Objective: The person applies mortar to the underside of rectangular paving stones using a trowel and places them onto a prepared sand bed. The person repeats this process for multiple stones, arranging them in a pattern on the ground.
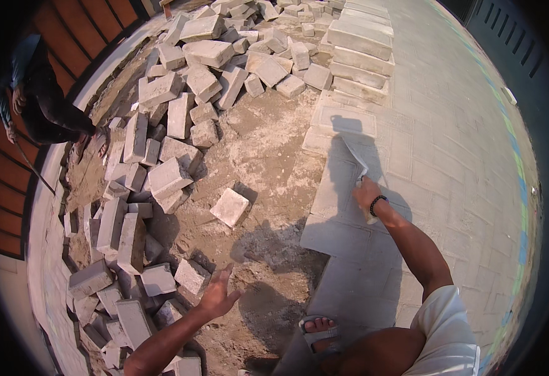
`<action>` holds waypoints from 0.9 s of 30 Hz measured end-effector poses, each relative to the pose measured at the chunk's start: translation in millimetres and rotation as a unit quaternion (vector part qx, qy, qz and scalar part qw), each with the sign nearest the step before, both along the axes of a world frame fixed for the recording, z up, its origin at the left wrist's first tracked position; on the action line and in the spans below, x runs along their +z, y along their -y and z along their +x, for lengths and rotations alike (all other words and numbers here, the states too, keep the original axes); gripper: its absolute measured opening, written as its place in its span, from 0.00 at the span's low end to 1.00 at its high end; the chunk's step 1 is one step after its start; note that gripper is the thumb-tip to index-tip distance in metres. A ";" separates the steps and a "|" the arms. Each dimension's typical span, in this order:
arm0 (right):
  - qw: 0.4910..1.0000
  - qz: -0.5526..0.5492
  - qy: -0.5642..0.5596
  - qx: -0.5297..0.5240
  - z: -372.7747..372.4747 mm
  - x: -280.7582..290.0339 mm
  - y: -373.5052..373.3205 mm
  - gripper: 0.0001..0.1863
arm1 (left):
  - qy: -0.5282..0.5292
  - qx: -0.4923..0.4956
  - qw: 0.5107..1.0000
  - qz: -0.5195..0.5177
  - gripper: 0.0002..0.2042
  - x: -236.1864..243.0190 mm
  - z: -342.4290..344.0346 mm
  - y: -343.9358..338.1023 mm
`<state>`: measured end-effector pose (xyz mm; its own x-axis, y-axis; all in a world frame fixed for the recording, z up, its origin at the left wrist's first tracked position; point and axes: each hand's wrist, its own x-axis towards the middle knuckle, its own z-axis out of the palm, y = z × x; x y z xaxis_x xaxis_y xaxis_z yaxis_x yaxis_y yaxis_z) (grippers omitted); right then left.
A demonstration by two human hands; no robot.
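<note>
My right hand (368, 198), with a dark beaded bracelet at the wrist, grips a metal trowel (357, 156) over the laid grey pavers (437, 200). Its blade points away from me. My left hand (219, 293) has its fingers apart above the sandy bed (262, 150), just right of a loose paving block (192, 276). Another single block (229, 207) lies on the sand farther forward.
Loose blocks (168, 175) lie heaped along the left and far side. Stacked blocks (359, 47) stand at the paving's far edge. Another person's legs (58, 106) are at the far left, with a long thin tool, beside an orange slatted gate (5, 188). A wall (506, 37) borders the right.
</note>
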<state>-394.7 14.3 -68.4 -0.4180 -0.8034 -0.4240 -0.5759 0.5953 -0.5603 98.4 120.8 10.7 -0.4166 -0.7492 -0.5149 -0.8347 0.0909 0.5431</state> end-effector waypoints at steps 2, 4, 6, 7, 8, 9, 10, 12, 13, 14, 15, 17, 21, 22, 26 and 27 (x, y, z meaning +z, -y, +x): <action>0.997 -0.072 -0.023 -0.002 12.3 -27.2 1.6 0.18 | 0.019 0.032 0.998 -0.043 0.40 24.5 58.3 -31.3; 0.989 -0.137 -0.038 -0.031 15.1 -58.5 0.4 0.17 | 0.051 0.095 0.993 -0.051 0.40 22.6 106.6 -62.8; 0.981 -0.175 -0.023 -0.080 8.2 -78.4 4.2 0.16 | 0.051 0.155 0.987 -0.014 0.40 23.7 132.3 -79.0; 0.979 -0.180 0.003 -0.094 24.9 -77.8 10.8 0.15 | 0.063 0.195 0.979 0.007 0.40 30.4 145.2 -95.7; 0.980 -0.164 0.038 -0.103 34.1 -73.6 24.0 0.14 | 0.074 0.226 0.971 0.026 0.41 34.7 150.8 -113.6; 0.979 -0.151 0.073 -0.115 45.3 -65.5 42.5 0.14 | 0.085 0.255 0.962 0.040 0.41 40.2 157.1 -126.3; 0.978 -0.140 0.085 -0.130 44.6 -62.6 60.2 0.13 | 0.091 0.280 0.954 0.054 0.41 44.1 161.5 -134.6; 0.975 -0.118 0.107 -0.154 31.8 -56.2 96.9 0.12 | 0.084 0.242 0.965 0.055 0.41 53.4 171.2 -148.6; 0.974 -0.148 0.043 -0.166 -17.4 -63.2 109.3 0.13 | 0.042 0.224 0.972 0.051 0.40 44.1 171.4 -145.3; 0.968 -0.178 -0.021 -0.174 -55.9 -66.9 118.8 0.14 | -0.002 0.208 0.977 0.047 0.40 31.9 174.2 -141.8; 0.987 -0.101 -0.049 -0.112 33.3 -78.4 120.0 0.22 | 0.063 0.228 0.971 0.045 0.39 59.9 195.5 -187.8; 0.992 -0.074 -0.032 -0.102 45.0 -93.5 107.6 0.23 | 0.106 0.237 0.965 0.029 0.36 77.3 210.5 -227.8; 0.950 -0.143 0.175 -0.213 -74.5 -93.2 84.9 0.12 | 0.100 0.303 0.948 0.014 0.33 98.1 211.9 -221.8; 0.948 -0.146 0.183 -0.214 -70.5 -100.1 76.1 0.12 | 0.108 0.349 0.931 0.021 0.31 102.6 215.8 -232.2; 0.974 -0.166 0.136 -0.074 -33.5 -89.3 48.5 0.14 | 0.007 0.638 0.770 -0.025 0.34 72.6 226.4 -285.4; 0.974 -0.181 0.125 -0.047 -33.5 -81.0 49.3 0.13 | 0.022 0.640 0.765 -0.072 0.38 58.6 230.7 -282.3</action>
<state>-428.2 -35.1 -149.4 -0.4166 -0.8825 -0.2182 -0.3468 0.3762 -0.8592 329.1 403.1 69.3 0.7212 -0.5792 -0.3801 -0.3079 -0.7594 0.5731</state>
